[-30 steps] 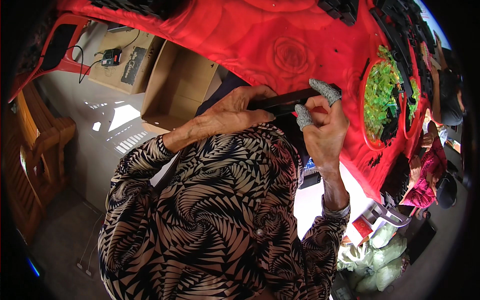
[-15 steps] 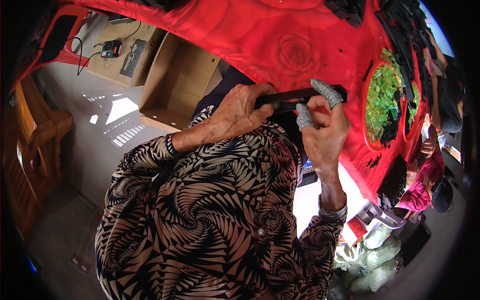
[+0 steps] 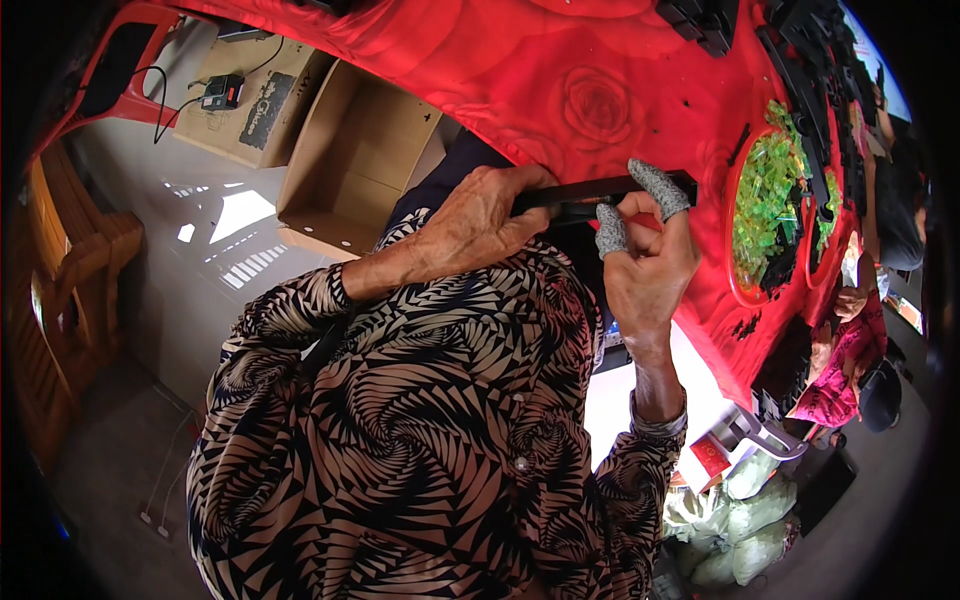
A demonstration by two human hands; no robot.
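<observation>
A long black plastic strip [image 3: 590, 190] is held level in front of my body, just over the near edge of the red-covered table. My left hand [image 3: 490, 215] is closed round the strip's left end. At the strip's right end is my right hand [image 3: 650, 275], with grey knitted sleeves on two of its fingers. One sleeved finger lies across the strip and the other bends in below it. Whatever small part may sit between those fingertips is too small to make out.
Translucent green pieces [image 3: 765, 190] fill a red tray [image 3: 734, 268] on the right of the red tablecloth [image 3: 520, 60]. More black strips [image 3: 790, 60] lie beyond it. An open cardboard box [image 3: 350, 150] stands at left. Another person's hand [image 3: 850, 302] is at far right.
Both hands keep their hold on the black strip and have barely moved. The whole view has shifted slightly.
</observation>
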